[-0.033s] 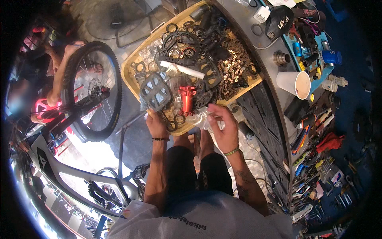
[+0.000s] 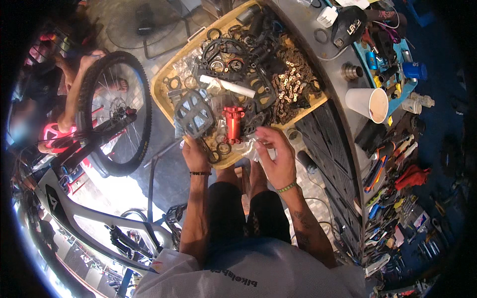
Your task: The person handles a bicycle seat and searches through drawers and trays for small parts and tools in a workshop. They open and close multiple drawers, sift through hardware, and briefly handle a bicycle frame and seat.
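Note:
My left hand (image 2: 195,156) is closed around the near left rim of a yellow tray (image 2: 164,79), with the thumb on top. At the tray's front edge, my right hand (image 2: 277,158) hovers with bent fingers and the thumb apart, close against a crumpled clear plastic bag (image 2: 250,147); I see no firm grip on it. Just left of those fingers a red anodised bicycle hub (image 2: 232,124) stands among the parts. Beside it lie a grey flat pedal (image 2: 195,114), a white tube (image 2: 227,86), a black chainring (image 2: 224,51) and a heap of bicycle chains (image 2: 293,87).
A workbench (image 2: 332,64) curves along the right, with a white cup (image 2: 366,105) and many hand tools. Black drawers (image 2: 325,149) are under its edge. To the left, a person (image 2: 62,130) is beside a bicycle wheel (image 2: 115,114); a bike frame (image 2: 89,211) stands nearer me.
My right hand has shifted slightly left and toward the red hub, its fingertips spreading a little. My left hand and the tray stay in place.

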`<action>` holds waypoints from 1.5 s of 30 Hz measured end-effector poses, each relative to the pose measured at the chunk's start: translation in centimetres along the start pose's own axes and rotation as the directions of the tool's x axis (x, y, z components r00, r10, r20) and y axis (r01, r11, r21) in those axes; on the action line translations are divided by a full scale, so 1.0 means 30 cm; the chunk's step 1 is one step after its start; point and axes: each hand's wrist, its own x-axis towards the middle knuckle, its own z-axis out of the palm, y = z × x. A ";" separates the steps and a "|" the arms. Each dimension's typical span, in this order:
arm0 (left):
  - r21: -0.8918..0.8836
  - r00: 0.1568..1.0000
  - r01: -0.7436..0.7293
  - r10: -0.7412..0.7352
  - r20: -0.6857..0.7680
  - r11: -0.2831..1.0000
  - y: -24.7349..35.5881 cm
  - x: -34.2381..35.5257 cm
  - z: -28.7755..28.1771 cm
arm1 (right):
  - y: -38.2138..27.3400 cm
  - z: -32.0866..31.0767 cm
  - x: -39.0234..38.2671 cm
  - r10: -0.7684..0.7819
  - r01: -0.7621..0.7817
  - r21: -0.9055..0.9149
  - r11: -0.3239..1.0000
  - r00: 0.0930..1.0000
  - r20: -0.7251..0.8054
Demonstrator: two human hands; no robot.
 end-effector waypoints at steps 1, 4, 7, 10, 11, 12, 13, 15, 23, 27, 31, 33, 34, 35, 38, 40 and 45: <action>-0.031 1.000 -0.002 0.003 0.019 1.000 -0.004 0.011 -0.001 | -0.015 0.025 0.030 -0.026 0.026 -0.016 1.000 1.000 0.016; -0.111 0.999 0.001 0.004 0.049 0.994 -0.014 0.024 0.005 | -0.015 0.075 0.055 -0.004 0.005 -0.117 0.993 1.000 0.002; -0.116 0.999 0.016 -0.012 0.036 0.993 -0.021 0.024 0.018 | -0.002 0.109 0.048 0.041 -0.038 -0.125 0.991 0.999 0.025; -0.026 1.000 -0.004 0.005 0.024 1.000 -0.060 0.036 -0.022 | 0.007 0.127 0.034 0.064 -0.056 -0.125 0.991 0.996 0.061; 0.013 1.000 -0.017 0.016 0.020 1.000 -0.084 0.041 -0.047 | 0.008 0.131 0.028 0.066 -0.056 -0.128 0.990 0.995 0.075; 0.017 0.999 -0.021 0.021 0.028 1.000 -0.080 0.039 -0.041 | 0.013 0.131 0.026 0.066 -0.057 -0.118 0.991 0.995 0.074; 0.022 0.999 -0.026 0.025 0.035 0.999 -0.076 0.036 -0.036 | 0.019 0.128 0.024 0.067 -0.058 -0.109 0.992 0.995 0.074; 0.031 0.998 -0.032 0.030 0.049 0.999 -0.082 0.038 -0.048 | 0.028 0.119 0.026 0.073 -0.066 -0.096 0.993 0.994 0.078; -0.079 0.995 -0.051 0.058 0.084 0.996 -0.024 0.006 -0.013 | 0.007 0.138 0.084 0.320 -0.274 -0.258 0.927 0.934 0.158; -0.101 0.991 -0.065 0.076 0.108 0.993 0.003 -0.013 -0.014 | 0.005 0.258 0.097 0.075 -0.046 -0.246 0.968 0.991 0.109; -0.072 0.995 -0.013 0.019 0.094 0.997 0.054 -0.028 -0.019 | -0.023 0.332 0.100 0.028 -0.002 -0.212 0.977 0.993 0.118; -0.086 0.995 0.023 -0.014 0.103 0.996 0.095 -0.045 -0.003 | -0.034 0.325 0.076 -0.045 0.070 -0.206 0.976 0.991 0.123; -0.094 0.994 0.031 -0.021 0.104 0.995 0.111 -0.052 0.008 | -0.037 0.322 0.060 -0.082 0.106 -0.202 0.974 0.989 0.125; -0.102 0.994 0.039 -0.028 0.104 0.994 0.126 -0.057 0.023 | -0.016 0.314 0.034 -0.074 0.086 -0.085 0.993 0.988 0.138; -0.099 0.996 0.025 -0.016 0.087 0.995 0.129 -0.061 0.015 | 0.016 0.203 -0.001 -0.299 0.290 -0.384 0.877 0.954 0.037; -0.081 0.997 0.011 -0.005 0.078 0.997 0.124 -0.065 0.007 | 0.021 0.116 0.016 -0.300 0.216 -0.540 0.813 0.951 -0.070; -0.117 0.993 0.002 0.012 0.121 0.993 0.145 -0.073 0.022 | 0.017 -0.021 0.164 -0.359 0.380 -0.667 0.641 0.916 0.177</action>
